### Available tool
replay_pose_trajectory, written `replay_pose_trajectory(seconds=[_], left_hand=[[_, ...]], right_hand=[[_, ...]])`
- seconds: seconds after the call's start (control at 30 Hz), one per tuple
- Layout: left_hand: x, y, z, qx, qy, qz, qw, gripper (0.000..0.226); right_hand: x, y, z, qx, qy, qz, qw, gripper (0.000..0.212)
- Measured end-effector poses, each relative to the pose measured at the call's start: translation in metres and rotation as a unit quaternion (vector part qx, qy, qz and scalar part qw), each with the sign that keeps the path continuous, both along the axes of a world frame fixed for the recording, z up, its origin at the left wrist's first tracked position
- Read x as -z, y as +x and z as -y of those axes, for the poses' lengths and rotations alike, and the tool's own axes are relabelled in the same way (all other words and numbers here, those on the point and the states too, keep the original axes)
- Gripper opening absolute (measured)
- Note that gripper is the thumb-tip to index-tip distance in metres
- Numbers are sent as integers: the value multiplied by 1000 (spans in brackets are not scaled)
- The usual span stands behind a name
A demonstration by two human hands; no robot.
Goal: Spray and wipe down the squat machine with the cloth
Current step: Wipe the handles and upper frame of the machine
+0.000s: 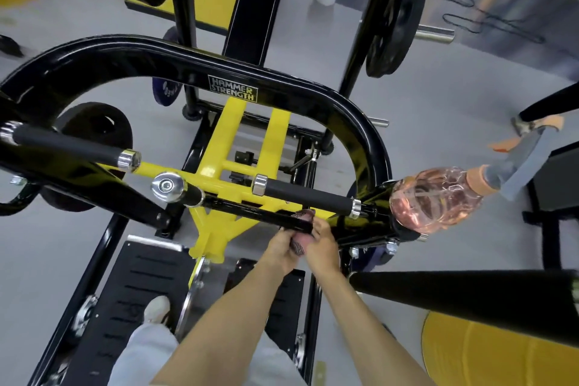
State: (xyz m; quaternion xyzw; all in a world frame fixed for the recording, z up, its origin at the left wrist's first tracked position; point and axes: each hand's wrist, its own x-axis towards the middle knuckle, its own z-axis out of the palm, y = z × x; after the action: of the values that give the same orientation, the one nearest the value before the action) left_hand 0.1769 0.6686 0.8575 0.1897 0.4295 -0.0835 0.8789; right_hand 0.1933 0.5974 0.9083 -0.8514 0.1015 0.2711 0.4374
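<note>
The squat machine (200, 72) has a black curved frame, yellow inner struts and black padded handles. Both my hands are together at a thin black bar (250, 210) below the right handle (307, 194). A small dark patterned cloth (298, 247) is wrapped around that bar. My left hand (280, 246) grips the cloth from the left and my right hand (324, 244) grips it from the right, fingers curled over the bar. A clear pink spray bottle (435, 200) with an orange and grey trigger head lies on the frame's right end, apart from both hands.
Black foot plates (138, 285) lie below, with my shoe (158, 309) on the left one. Weight plates (394, 19) hang on pegs at the back. A black padded roller (463, 301) and a yellow pad (488, 354) sit at the lower right. Another person's leg (548, 103) stands at the right edge.
</note>
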Motion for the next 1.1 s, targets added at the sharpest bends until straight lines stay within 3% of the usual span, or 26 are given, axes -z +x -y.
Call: replay_pose_trajectory(seconds=[0.17,0.3,0.5,0.57,0.77,0.93,1.0,1.1], left_hand=[[-12,-2,-16,-87,-43,-37,995,35],[-18,-14,-53,-122,-24,-63,990,28],[-20,-40,-139,-180,-4,-48,982,37],[-31,-49,-161,-191,21,-29,981,30],[-76,-62,-213,-107,112,15,988,20],[-87,-59,-197,-60,201,62,976,49],[-88,-61,-187,-82,241,64,965,29],[-69,-65,-189,-92,262,81,957,56]], right_hand=[[-3,-5,-4,-35,-58,13,998,55],[-10,-13,-10,-46,-136,27,989,62],[-15,-16,-29,-79,-152,19,985,74],[-11,-15,-35,-85,-167,13,982,71],[-4,-15,-46,-78,-204,16,976,64],[-2,-12,-54,-62,-216,14,974,61],[-1,-10,-53,-65,-217,14,974,61],[0,-8,-50,-72,-220,16,973,59]])
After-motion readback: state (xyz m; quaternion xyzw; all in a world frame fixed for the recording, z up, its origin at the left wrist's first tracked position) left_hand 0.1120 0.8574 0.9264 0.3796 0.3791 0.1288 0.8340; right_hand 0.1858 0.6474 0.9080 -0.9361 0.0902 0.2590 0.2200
